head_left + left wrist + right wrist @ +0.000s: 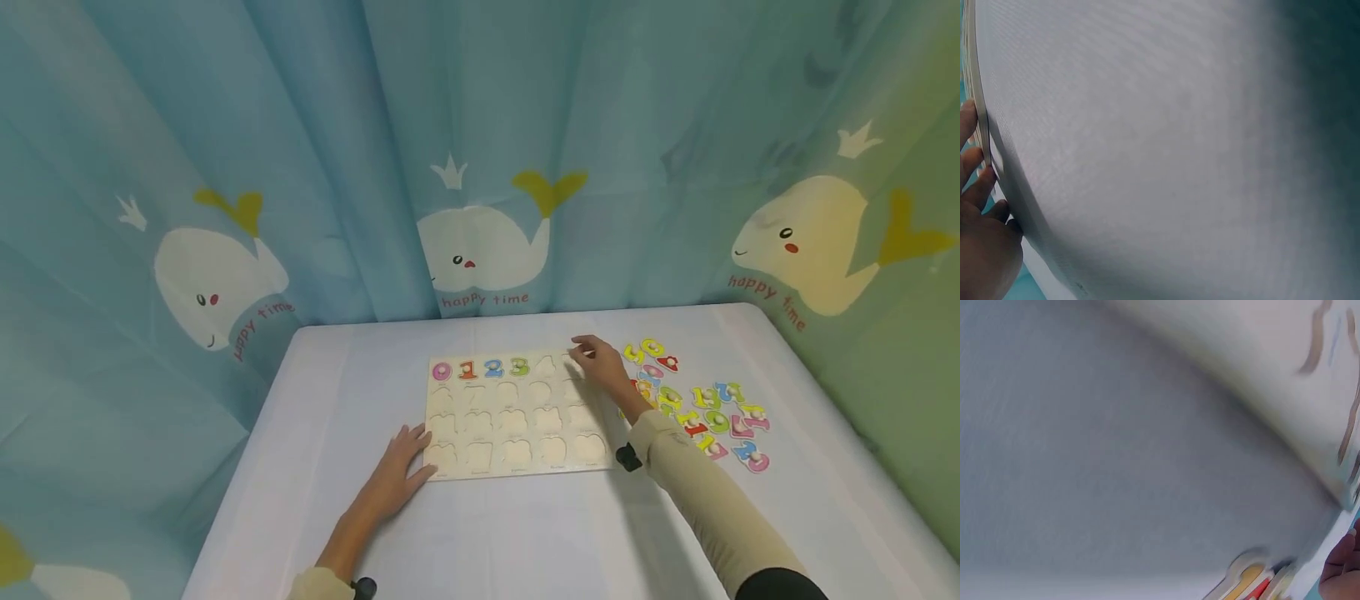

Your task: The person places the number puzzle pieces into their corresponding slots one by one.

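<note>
Left hand point(396, 468) lies flat on the table point(525, 533), fingers straight and spread, tips touching the near-left corner of the puzzle board point(516, 417). Left wrist view agrees: fingertips point(979, 187) against the board's thin edge, nothing gripped. Forearm runs in from the near-left.

Board sits mid-table, long axis left to right. Far row holds 0 point(442, 371), 1 point(467, 369), 2 point(492, 367), 3 point(519, 366); the slot for 4 point(545, 365) just right of them is bare, and so are the rows nearer.

Right hand point(600, 367) hovers over the board's far-right corner, near that bare slot, so it's the closer hand by far; left hand is well apart at the opposite corner. Fingers point left and look lightly bent; can't tell if they pinch a piece, too small, and the right wrist view is blurred. Sleeved forearm reaches in diagonally from the near-right.

Loose number pieces point(705, 408) lie scattered on the table right of the board, just beside the right wrist.
</note>
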Available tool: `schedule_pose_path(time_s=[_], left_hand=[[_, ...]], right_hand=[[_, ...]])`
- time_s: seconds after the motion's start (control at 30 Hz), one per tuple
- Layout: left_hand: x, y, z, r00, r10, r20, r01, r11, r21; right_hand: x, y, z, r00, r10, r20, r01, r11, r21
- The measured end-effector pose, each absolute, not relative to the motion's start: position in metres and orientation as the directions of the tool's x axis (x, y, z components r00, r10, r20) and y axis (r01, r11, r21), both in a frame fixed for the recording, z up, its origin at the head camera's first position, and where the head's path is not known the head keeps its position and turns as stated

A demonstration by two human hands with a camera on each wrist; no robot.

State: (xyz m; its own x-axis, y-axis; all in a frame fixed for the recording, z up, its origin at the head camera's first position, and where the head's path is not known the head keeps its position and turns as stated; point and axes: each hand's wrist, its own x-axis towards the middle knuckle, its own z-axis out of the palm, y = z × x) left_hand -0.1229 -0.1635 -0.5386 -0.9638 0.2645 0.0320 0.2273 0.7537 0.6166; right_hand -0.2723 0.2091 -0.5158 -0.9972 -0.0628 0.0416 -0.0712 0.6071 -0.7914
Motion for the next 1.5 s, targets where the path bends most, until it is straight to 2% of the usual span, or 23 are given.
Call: schedule_pose_path(time_s=[0.2,0.5,0.7,0.83,1.0,1.27,1.5], left_hand=[[-0.111,-0.161,-0.547,-0.957,0.291,0.002,0.228,0.748,0.623],[-0.111,-0.164,-0.548,-0.96,0.281,-0.007,0.218,0.759,0.613],[-0.112,-0.166,-0.547,-0.962,0.273,0.001,0.217,0.761,0.612],[-0.114,-0.165,-0.545,-0.964,0.267,0.016,0.22,0.759,0.612],[-0.115,-0.165,-0.543,-0.961,0.274,0.036,0.237,0.752,0.615],[-0.119,-0.165,-0.537,-0.961,0.271,0.046,0.243,0.76,0.603],[-0.123,-0.165,-0.537,-0.957,0.284,0.068,0.266,0.751,0.604]], right_hand=[[-0.256,0.228,-0.53,-1.0,-0.009,0.0,-0.005,0.601,-0.799],[-0.256,0.264,-0.523,-0.994,0.075,0.082,-0.014,0.648,-0.762],[-0.258,0.289,-0.522,-0.99,0.133,0.042,0.048,0.609,-0.792],[-0.269,0.311,-0.544,-0.983,0.18,0.04,0.074,0.585,-0.808],[-0.277,0.338,-0.57,-0.976,0.206,0.077,0.077,0.65,-0.756],[-0.244,0.338,-0.518,-0.973,0.227,0.042,0.107,0.604,-0.79],[-0.241,0.342,-0.504,-0.959,0.282,-0.02,0.193,0.603,-0.774]])
